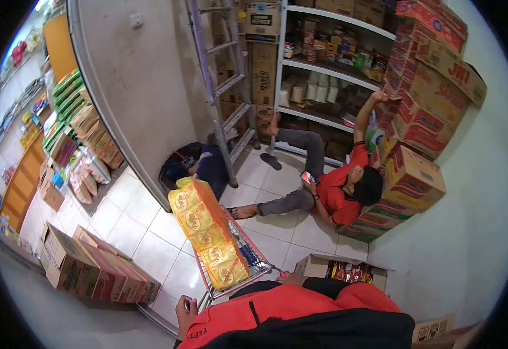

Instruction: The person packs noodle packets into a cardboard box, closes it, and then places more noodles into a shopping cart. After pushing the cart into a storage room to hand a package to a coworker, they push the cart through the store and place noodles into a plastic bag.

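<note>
Left hand (pixel 185 309): lay at the lower centre of the frame, at the near left corner of the shopping cart (pixel 239 264); the fingers were curled closed on the cart's handle end.
Right hand (pixel 291 279): showed only in part above the red sleeve, at the near right side of the cart; whether its fingers were open or closed could not be told.
Step in hand: judged to be holding or moving the loaded cart across the tiled floor (pixel 149 232).
Next move: judged to call for a steady hold at both near corners, because the load stood well above the cart's rim and leaned toward the upper left.
Shopping cart: red-framed wire basket, at centre frame just beyond the hands.
Cart contents: stacked yellow packages (pixel 207 232), in clear wrap with round red-and-white labels.
Open carton, lower right (pixel 341 270): flaps open, holding small dark and red packets; just right of the cart.
Cartons, lower left (pixel 91 267): several brown boxes on the floor; contents not visible.
Second person (pixel 338 189): sat on the floor right of centre, in a red shirt, leaning on stacked cartons (pixel 422 116), one arm raised.
Ladder (pixel 225 87): stood at upper centre.
Shelving (pixel 329 64): upper centre-right, carrying boxed and packeted goods.
</note>
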The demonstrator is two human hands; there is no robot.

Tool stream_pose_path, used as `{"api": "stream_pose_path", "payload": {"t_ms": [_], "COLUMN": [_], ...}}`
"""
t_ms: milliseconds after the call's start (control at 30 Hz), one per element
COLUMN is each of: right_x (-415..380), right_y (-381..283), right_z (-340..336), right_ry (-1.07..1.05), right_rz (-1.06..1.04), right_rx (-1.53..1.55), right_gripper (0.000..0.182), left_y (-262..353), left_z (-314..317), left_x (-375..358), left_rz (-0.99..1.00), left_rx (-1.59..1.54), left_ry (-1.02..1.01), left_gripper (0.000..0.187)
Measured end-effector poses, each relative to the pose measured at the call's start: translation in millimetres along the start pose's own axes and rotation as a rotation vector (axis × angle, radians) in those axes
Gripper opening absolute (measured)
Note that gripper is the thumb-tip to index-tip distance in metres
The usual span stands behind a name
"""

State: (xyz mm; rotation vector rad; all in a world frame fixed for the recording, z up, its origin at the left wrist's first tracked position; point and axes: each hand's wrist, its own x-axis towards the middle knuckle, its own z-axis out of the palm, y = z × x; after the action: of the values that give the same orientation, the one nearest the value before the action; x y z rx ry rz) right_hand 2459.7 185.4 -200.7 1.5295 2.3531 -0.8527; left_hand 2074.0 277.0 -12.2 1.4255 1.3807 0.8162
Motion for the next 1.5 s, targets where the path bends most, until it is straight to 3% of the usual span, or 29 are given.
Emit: {"api": "stream_pose_path", "payload": {"t_ms": [100, 267, 433, 767, 833, 967, 1033, 1500], "right_x": [37.8, 80.6, 146.6, 330.3, 371.9, 453.0, 492.1, 800.7], "right_y": [10.0, -9.7, -6.1, -39.5, -43.5, -53.7, -61.5, -127.8], "right_z": [-11.6, -87.4, -114.0, -181.5, -195.2, -230.0, -258.0, -405.9], "right_ry": [0.114, 0.251, 0.510, 0.329, 0.304, 0.380, 0.330, 0.329], "right_rz": [-0.112, -0.099, -0.046, -0.160, -0.106, -0.127, -0.111, -0.403], "right_rx": [-0.035, -0.166, -0.271, -0.157, -0.137, -0.029, -0.071, -0.157], "right_gripper": [0.032, 0.027, 0.039, 0.042, 0.033, 0.028, 0.037, 0.040], "left_y": [-21.6, -29.4, -29.9, -53.3, -57.8, -50.2, -53.5, -101.3], "left_z": [-14.4, -30.9, -60.2, -164.0, -180.9, -217.6, -236.3, -411.9], "left_x": [-0.8, 10.6, 45.5, 147.7, 175.4, 229.2, 260.0, 467.1], "left_rz": [0.011, -0.086, -0.022, -0.121, -0.122, -0.113, -0.087, -0.112], "left_rx": [0.043, -0.017, -0.128, -0.100, -0.115, -0.060, -0.010, 0.020], "left_ry": [0.130, 0.333, 0.454, 0.582, 0.625, 0.672, 0.711, 0.969], "left_gripper": [0.017, 0.017, 0.018, 0.019, 0.020, 0.018, 0.017, 0.014]}}
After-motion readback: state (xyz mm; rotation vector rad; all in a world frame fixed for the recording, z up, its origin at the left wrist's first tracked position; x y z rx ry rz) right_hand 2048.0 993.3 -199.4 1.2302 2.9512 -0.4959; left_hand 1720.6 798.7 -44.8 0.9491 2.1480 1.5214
